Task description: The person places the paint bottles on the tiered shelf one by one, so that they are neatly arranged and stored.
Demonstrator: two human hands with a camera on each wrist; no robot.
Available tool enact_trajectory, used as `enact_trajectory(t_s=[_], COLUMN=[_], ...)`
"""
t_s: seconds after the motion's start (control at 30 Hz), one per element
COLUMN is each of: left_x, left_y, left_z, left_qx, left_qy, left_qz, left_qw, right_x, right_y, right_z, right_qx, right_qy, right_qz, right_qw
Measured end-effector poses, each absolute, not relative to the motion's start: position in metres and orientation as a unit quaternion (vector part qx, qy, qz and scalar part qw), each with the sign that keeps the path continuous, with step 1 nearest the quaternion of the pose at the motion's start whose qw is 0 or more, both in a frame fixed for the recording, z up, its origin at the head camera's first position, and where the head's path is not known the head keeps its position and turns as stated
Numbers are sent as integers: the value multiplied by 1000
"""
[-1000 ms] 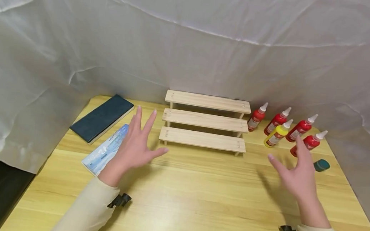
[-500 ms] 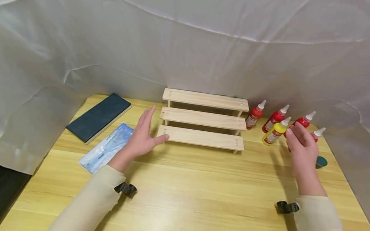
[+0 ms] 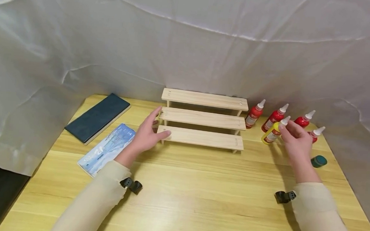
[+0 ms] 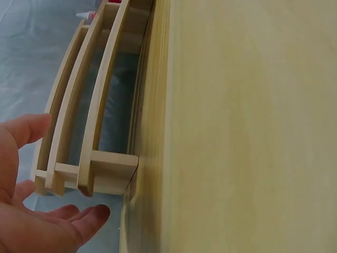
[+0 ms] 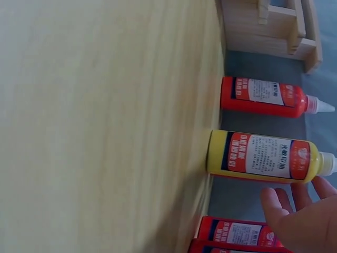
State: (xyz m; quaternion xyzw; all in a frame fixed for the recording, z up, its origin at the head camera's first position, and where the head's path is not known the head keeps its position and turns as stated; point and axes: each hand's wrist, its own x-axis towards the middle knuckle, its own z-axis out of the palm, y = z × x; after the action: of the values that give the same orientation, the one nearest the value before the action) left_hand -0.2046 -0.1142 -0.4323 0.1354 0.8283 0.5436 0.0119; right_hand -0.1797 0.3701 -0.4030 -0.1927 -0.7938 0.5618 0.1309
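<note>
Shifting inward since earlier, the left hand [image 3: 145,133] is nearing the wooden rack [image 3: 201,117] mid-frame and the right hand [image 3: 298,148] the yellow bottle [image 3: 271,134] standing at right, both with fingers parted, the work seemingly just starting, nothing yet being lifted.

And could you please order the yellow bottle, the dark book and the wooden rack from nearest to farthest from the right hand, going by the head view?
1. Yellow bottle, just left of the right hand.
2. Wooden rack, in the middle, farther left.
3. Dark book, on the far left.
</note>
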Motion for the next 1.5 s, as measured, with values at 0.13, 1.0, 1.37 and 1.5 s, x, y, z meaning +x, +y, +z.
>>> enact_trajectory(t_s=[0.13, 1.0, 1.37, 1.5], left_x=[-207, -210, -212, -213], left_y=[-110, -111, -108, -109], left_z=[-438, -446, -450, -452], left_qx=[144, 104, 101, 99], left_qy=[821, 796, 780, 776], left_qz=[552, 595, 617, 622], left_qw=[14, 29, 33, 31], right_x=[-182, -189, -179, -176], right_y=[369, 368, 366, 362], right_z=[-408, -405, -396, -385], right_qx=[-204, -189, -172, -147], right_qy=[-801, -787, -768, -761], right_qz=[548, 574, 602, 614], right_qw=[129, 125, 137, 148])
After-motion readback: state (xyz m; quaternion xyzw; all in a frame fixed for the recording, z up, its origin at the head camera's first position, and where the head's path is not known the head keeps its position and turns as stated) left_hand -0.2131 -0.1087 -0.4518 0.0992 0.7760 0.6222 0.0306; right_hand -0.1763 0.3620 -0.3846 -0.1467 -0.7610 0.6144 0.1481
